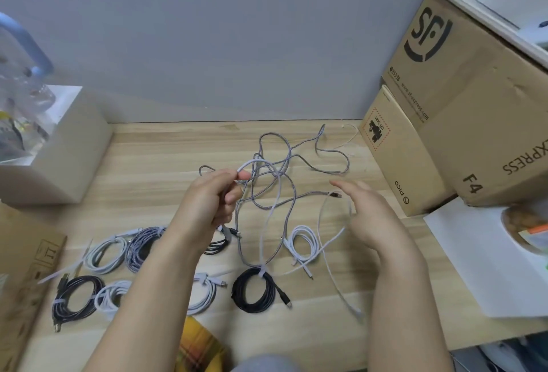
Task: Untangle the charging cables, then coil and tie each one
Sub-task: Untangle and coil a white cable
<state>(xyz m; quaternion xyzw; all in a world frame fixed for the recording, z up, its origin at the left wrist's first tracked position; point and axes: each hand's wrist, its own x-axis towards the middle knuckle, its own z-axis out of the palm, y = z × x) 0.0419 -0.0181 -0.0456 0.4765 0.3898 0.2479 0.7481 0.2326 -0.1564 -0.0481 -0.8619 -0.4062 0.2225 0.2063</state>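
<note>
Head view: left hand [212, 199] pinches white cable [252, 164] — right hand [367, 214] open.

Bare wooden table [154, 164] lies open at back left and front right. Loose tangled cables [281, 176] sprawl across the middle, tied coils [252, 290] line the near edge, and cardboard boxes [462, 105] wall off the right side.
</note>
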